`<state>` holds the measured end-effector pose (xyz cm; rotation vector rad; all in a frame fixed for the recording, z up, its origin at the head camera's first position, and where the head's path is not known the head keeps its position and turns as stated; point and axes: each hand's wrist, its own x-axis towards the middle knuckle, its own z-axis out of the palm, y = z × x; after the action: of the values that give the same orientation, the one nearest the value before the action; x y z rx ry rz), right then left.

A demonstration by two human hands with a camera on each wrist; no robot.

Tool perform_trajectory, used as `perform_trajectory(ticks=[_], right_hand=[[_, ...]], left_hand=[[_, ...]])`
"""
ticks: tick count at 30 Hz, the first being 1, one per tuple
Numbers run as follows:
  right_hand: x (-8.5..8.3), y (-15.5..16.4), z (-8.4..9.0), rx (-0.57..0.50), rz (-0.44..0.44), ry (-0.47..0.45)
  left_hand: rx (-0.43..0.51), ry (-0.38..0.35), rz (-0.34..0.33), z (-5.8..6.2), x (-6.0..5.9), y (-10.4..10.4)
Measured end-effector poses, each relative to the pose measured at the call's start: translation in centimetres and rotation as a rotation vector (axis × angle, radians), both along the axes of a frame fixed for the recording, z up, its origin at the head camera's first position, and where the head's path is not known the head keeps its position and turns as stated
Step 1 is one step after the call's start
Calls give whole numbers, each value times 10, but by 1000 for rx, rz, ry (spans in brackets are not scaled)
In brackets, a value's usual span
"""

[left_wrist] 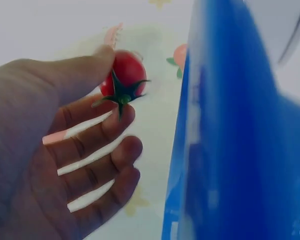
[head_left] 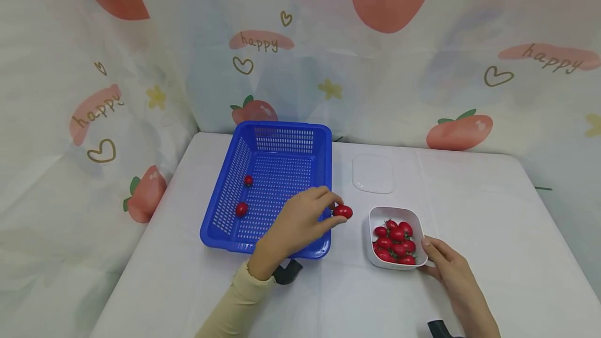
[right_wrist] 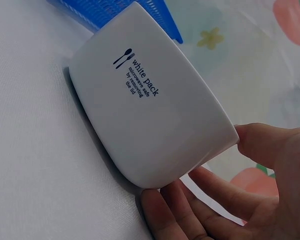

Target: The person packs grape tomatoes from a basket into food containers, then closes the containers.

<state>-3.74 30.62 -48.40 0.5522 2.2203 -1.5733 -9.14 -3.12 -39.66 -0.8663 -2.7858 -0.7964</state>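
On the white cloth-covered table (head_left: pixel 469 213), furthest left, sits the blue rectangular plastic basket (head_left: pixel 277 140), its walls and floor pierced with small slots. It holds 2 small red cherry tomatoes (head_left: pixel 241 208), one nearer the far wall, one nearer the front, both toward its left side.

Over the basket's right front corner hovers the left hand (head_left: pixel 300 223), in a cream sleeve. Thumb and forefinger pinch a glossy red cherry tomato with a green star-shaped stalk (left_wrist: pixel 123 79), held just past the basket's right rim, between basket and tub; the other fingers curl loosely beneath it.

Right of the basket, toward the back, a clear rounded-square plastic lid (head_left: pixel 373 173) lies flat. Nearer the front stands the white rounded-square plastic tub (head_left: pixel 375 220), smooth-walled, printed "white pack" on its side. It holds about 9 red cherry tomatoes with green stalks (head_left: pixel 395 244), heaped together.

The right hand (head_left: pixel 453 273) grips the tub's near right corner, thumb on the rim, fingers cupped under the wall.
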Motion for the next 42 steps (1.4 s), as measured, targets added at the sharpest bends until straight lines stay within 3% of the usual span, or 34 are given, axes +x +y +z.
perform_trajectory(ticks=[9, 20, 42], right_hand=[[0, 2, -1, -18, -7, 15], [-2, 0, 0, -12, -7, 28], [0, 1, 6, 9, 45, 97]], left_hand=[[-44, 28, 63, -2, 6, 39], [-47, -24, 184, -23, 14, 88], [-128, 10, 235, -52, 7, 121]])
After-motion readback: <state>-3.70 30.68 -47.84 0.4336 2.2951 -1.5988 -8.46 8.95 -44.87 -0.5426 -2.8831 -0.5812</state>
